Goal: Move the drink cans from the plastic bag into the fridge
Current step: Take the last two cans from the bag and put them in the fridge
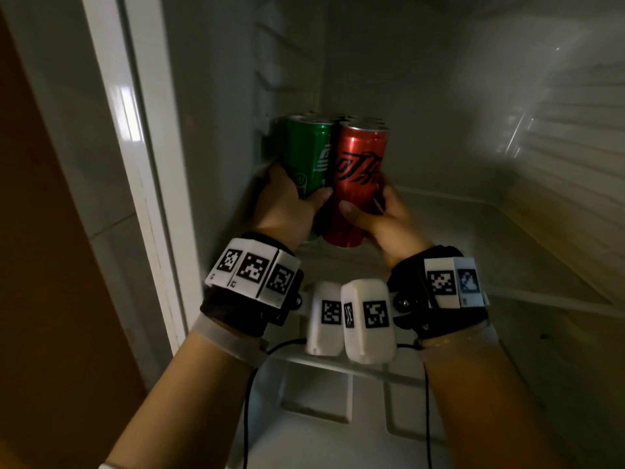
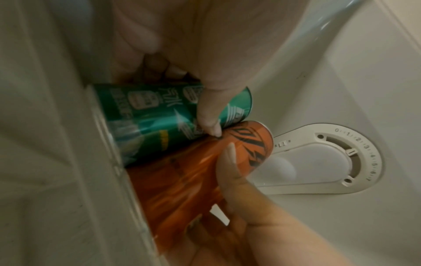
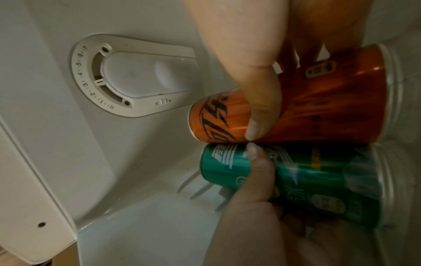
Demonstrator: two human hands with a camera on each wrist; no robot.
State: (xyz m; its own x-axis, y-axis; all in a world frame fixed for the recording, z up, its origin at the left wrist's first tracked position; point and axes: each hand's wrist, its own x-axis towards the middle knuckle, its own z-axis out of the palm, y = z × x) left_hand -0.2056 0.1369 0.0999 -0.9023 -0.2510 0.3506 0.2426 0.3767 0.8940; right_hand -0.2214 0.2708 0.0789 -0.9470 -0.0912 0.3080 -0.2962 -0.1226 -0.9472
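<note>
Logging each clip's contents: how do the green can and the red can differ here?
The green can is green with white lettering; the red can is red with black lettering. The left hand holds the green can, the right hand the red one. The green can is nearer the fridge's left wall; the red can is to its right. Both are slim, upright and side by side.
</note>
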